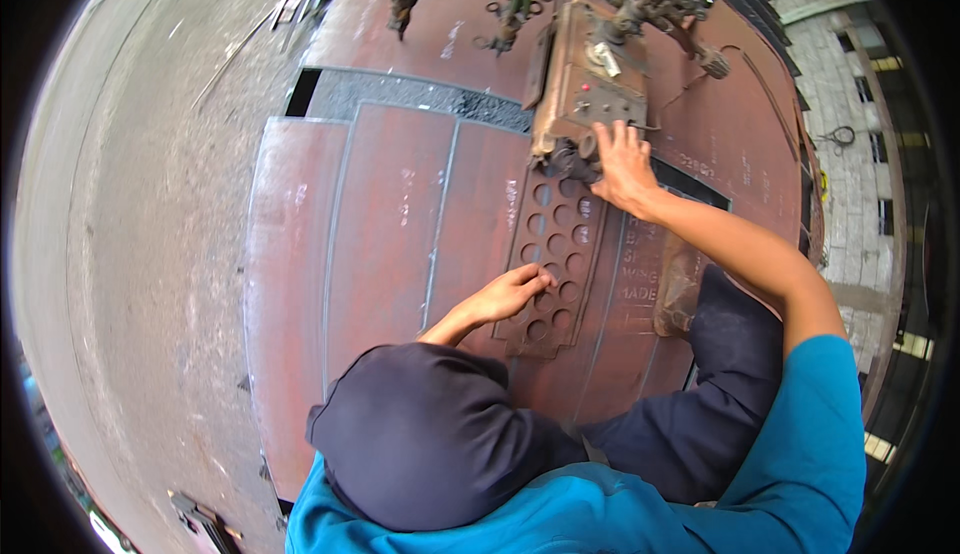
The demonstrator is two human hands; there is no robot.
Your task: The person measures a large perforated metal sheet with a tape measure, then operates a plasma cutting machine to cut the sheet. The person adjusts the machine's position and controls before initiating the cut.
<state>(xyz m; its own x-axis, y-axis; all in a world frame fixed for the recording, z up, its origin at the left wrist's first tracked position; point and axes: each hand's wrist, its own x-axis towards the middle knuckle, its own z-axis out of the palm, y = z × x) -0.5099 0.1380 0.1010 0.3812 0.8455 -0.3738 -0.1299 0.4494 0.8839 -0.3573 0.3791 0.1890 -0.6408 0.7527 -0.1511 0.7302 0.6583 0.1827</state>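
Observation:
A brown, worn box-shaped machine [577, 69] with a small control panel stands on a long metal track [527, 242] pierced with rows of round holes. My right hand [624, 169] reaches to the near end of this machine. Its fingers are spread, their tips at the panel's lower edge, beside a dark round fitting [577, 158]. Over the nearer part of the track rests my left hand [508, 294], its fingers curled together. Whether anything is between those fingertips is hidden. Beneath the track lies a reddish-brown steel plate [385, 214] with pale lines on it.
Hoses and torch-like fittings [675, 14] hang around the machine's far end, with more hanging fittings [515, 4] to their left. A dark gap [690, 184] opens in the plate right of my hand. Concrete floor [160, 254] runs along the left; a pale walkway [860, 184] lies right.

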